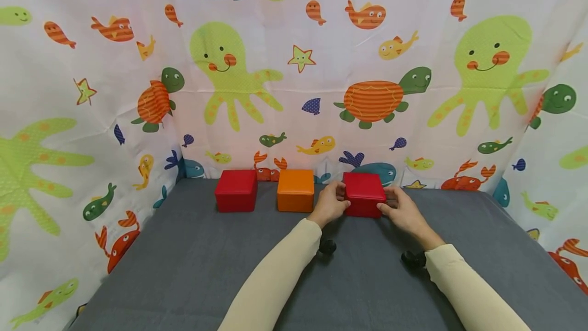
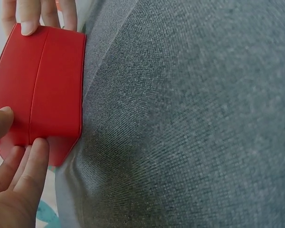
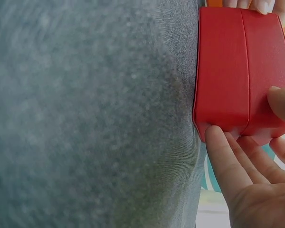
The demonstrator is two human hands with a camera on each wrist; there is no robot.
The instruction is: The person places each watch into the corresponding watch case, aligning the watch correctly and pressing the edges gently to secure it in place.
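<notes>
A red box (image 1: 364, 193) with a seam round its sides stands at the back of the grey table, held between both hands. My left hand (image 1: 329, 203) grips its left side, the thumb on the front face and the fingers along the side. From the right, my right hand (image 1: 406, 214) grips it the same way. Up close in the left wrist view, the left fingers (image 2: 33, 161) lie against the box's side. The right wrist view shows the right fingers (image 3: 223, 152) on the opposite side, with the box's lower edge right at the grey cloth.
Left of the held box stand an orange box (image 1: 295, 191) and a second red box (image 1: 236, 191), in one row along the back edge. Grey cloth (image 1: 193, 269) covers the table. A curtain (image 1: 285, 29) printed with sea animals hangs behind and at both sides.
</notes>
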